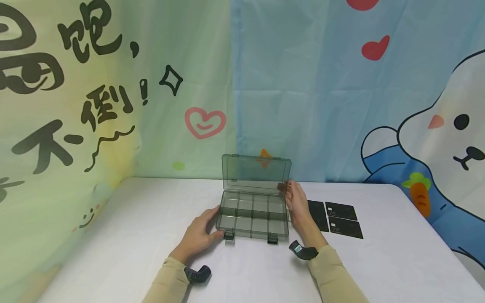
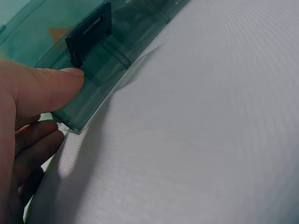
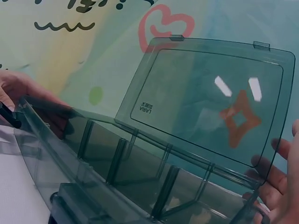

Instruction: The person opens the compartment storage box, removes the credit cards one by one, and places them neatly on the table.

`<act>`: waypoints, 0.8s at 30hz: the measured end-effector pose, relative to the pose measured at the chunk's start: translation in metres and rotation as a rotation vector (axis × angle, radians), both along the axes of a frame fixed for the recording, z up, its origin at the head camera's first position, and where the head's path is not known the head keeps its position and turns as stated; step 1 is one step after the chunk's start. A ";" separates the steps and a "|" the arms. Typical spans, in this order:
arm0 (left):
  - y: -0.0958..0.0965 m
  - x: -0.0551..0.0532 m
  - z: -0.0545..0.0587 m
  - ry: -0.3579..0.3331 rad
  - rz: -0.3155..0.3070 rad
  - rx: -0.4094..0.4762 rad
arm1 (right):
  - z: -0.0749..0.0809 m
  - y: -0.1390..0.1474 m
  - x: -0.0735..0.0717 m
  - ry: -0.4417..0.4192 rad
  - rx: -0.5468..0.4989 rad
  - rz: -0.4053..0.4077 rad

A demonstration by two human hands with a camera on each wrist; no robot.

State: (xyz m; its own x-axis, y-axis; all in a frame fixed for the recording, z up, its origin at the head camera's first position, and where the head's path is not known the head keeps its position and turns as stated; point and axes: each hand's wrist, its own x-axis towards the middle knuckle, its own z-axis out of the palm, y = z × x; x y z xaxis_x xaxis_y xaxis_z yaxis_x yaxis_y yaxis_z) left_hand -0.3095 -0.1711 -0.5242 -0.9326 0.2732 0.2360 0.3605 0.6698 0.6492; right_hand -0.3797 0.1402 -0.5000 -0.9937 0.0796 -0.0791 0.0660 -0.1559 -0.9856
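Note:
A see-through grey-green plastic compartment box point(image 1: 242, 229) sits on the table with its lid point(image 1: 251, 173) raised and leaning back. Dividers point(image 3: 166, 191) split its inside into several compartments, and no contents show in them. My left hand point(image 1: 198, 233) grips the front left corner, the thumb point(image 2: 60, 88) on the front wall beside a dark latch point(image 2: 88, 35) and the other fingers at the left side. At the right rear, my right hand point(image 1: 298, 204) holds the box by the hinge, with fingertips behind the lid's lower right corner, seen through the plastic.
Three black cards lie right of the box: one upright card point(image 1: 318, 216) partly behind the right wrist, and two sideways cards marked VIP, a rear card point(image 1: 341, 211) and a front card point(image 1: 345, 227). A printed curtain point(image 1: 295, 105) hangs behind the white table point(image 1: 151, 219).

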 end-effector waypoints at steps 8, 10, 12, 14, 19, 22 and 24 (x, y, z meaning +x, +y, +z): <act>0.000 0.001 0.001 0.010 -0.007 -0.006 | 0.005 0.004 0.003 -0.061 0.055 0.001; 0.000 0.000 0.001 0.017 -0.009 -0.009 | 0.007 0.005 0.004 -0.079 0.056 0.013; 0.000 0.000 0.001 0.021 -0.010 -0.012 | 0.008 0.004 0.005 -0.091 0.038 0.025; 0.000 0.000 0.001 0.029 -0.012 -0.021 | 0.010 0.003 0.006 -0.105 0.030 0.030; -0.001 0.001 0.002 0.017 -0.013 -0.025 | 0.011 0.001 0.008 -0.114 -0.005 0.028; -0.001 0.000 0.002 0.005 -0.014 -0.028 | 0.010 0.002 0.008 -0.088 -0.031 0.036; -0.001 0.000 0.003 -0.001 -0.017 -0.033 | 0.008 0.002 0.008 -0.061 -0.042 0.036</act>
